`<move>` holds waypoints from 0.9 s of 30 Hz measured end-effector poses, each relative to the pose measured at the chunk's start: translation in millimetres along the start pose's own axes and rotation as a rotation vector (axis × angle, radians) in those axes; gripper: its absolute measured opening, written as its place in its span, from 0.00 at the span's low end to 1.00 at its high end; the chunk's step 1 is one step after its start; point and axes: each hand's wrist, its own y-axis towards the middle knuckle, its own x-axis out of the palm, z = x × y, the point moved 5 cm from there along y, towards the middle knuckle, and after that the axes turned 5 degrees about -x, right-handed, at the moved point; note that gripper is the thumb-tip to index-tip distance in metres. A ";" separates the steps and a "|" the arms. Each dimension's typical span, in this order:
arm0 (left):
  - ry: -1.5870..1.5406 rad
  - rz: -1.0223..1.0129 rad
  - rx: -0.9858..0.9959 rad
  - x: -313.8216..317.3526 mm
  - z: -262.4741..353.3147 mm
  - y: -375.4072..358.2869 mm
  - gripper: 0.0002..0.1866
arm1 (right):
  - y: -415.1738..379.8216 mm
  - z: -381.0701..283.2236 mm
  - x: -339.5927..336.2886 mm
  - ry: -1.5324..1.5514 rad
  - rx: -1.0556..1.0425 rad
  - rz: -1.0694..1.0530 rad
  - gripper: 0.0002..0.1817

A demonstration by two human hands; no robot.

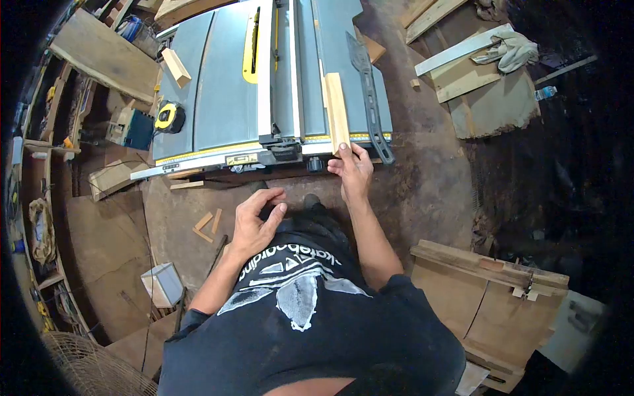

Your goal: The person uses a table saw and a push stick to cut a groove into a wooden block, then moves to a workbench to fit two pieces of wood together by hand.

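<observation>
A short wooden strip (336, 109) lies lengthwise on the right side of the grey table saw top (228, 72). My right hand (353, 173) grips its near end at the saw's front edge, thumb and fingers closed around it. In front of my shirt, my left hand (256, 223) hovers with fingers bent and the thumb apart, holding nothing. Left of the strip runs the rip fence (265, 66), and a yellow blade insert (251, 46) with the blade is beyond it. To the strip's right lies a long dark push stick (373, 105).
A yellow tape measure (170, 117) and a small wood block (176, 68) sit on the saw's left side. Offcuts (204, 220) lie on the floor. Boards with a cloth (512, 51) are at the right, and cluttered shelves (46, 171) stand at the left.
</observation>
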 end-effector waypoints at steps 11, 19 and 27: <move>0.025 0.047 0.012 -5.7 0.3 1.0 0.15 | -9.0 -7.4 -9.6 -0.481 -0.327 0.007 0.36; 0.063 0.015 0.027 -3.7 5.9 2.8 0.15 | -5.7 -34.8 14.5 -0.953 -0.460 0.070 0.31; 0.032 0.064 0.054 -18.8 9.3 -0.4 0.14 | -10.5 -34.9 16.3 -0.886 -0.393 0.073 0.33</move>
